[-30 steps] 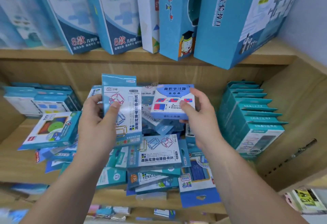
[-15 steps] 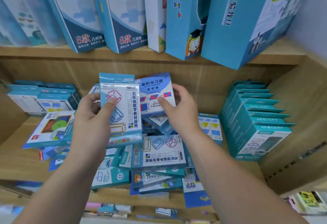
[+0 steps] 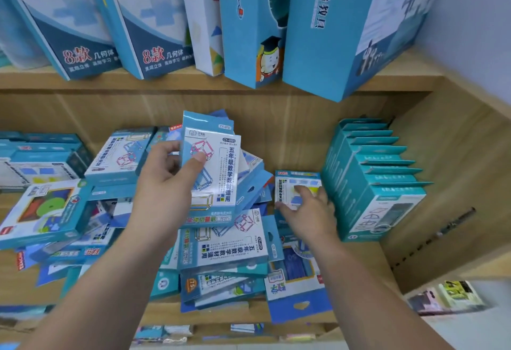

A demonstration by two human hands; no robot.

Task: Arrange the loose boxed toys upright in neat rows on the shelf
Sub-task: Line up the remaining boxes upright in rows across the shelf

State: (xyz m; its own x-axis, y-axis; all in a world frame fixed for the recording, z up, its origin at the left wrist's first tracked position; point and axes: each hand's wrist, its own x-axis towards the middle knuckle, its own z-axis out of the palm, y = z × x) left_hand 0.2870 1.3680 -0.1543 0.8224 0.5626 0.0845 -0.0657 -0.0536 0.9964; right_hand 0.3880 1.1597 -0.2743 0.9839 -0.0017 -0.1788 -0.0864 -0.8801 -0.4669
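My left hand [image 3: 163,183] grips a white-and-teal box with cube-frame pictures [image 3: 213,167] and holds it upright above the pile, with a blue box tucked behind it. Below lies a loose heap of boxed toys [image 3: 229,244], flat and crooked on the wooden shelf [image 3: 304,313]. My right hand [image 3: 312,211] is on a small box with blue and yellow shapes [image 3: 296,183], thumb at its left edge and fingers over its face. That box sits right beside a neat upright row of teal boxes [image 3: 370,183].
A box with a green disc [image 3: 44,211] lies tilted at the left, with flat stacks [image 3: 36,156] behind it. Tall blue boxes [image 3: 254,31] stand on the shelf above. The shelf's wooden side wall [image 3: 442,183] closes the right end.
My right hand brought its blue box behind the box in my left hand, let go, then moved right and down onto the small box by the teal row.
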